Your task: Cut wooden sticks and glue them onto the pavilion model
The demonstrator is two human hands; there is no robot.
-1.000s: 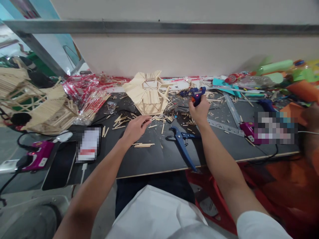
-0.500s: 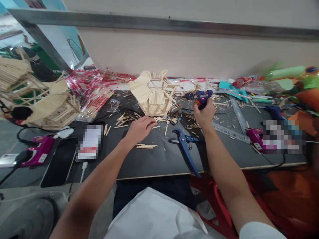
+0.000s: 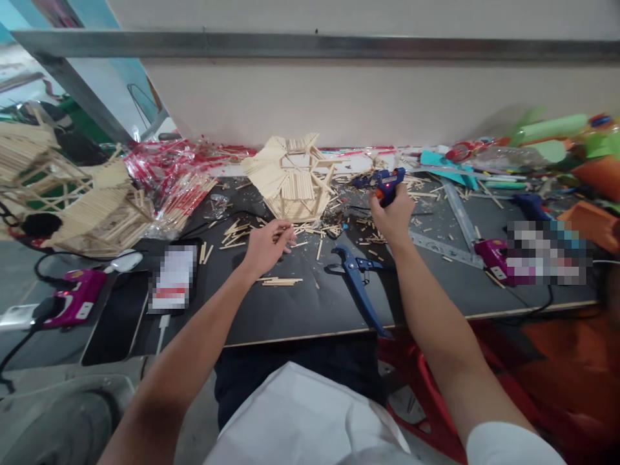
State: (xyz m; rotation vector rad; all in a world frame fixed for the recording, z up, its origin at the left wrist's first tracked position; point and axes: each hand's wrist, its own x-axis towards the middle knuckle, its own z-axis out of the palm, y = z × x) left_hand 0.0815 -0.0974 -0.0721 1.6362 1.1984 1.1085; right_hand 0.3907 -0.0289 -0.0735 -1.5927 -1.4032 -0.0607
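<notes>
My right hand [image 3: 394,212] is wrapped round the handle of a blue hot glue gun [image 3: 387,181], whose nozzle points left and whose small red light is lit. In front of the stick model [image 3: 298,184], my left hand [image 3: 268,247] is closed with thumb and fingers together; what they hold, if anything, is too small to make out. The model is built of pale wooden sticks, with slatted, sloping roof panels round an open middle. Cut sticks [image 3: 237,234] lie loose around its base. Blue pipe cutters [image 3: 358,290] rest on the table between my forearms.
A second stick structure [image 3: 104,213] stands at the left, beside plastic-wrapped sticks [image 3: 186,200]. Nearer me lie a phone [image 3: 172,278] and a purple power strip [image 3: 80,297]. At the right are a clear set square [image 3: 448,248], another purple power strip [image 3: 491,258] and coloured papers [image 3: 586,223].
My left hand has turned, its fingers drawing together and lifting slightly near the model. My right hand keeps hold of the glue gun. The view has shifted slightly.
</notes>
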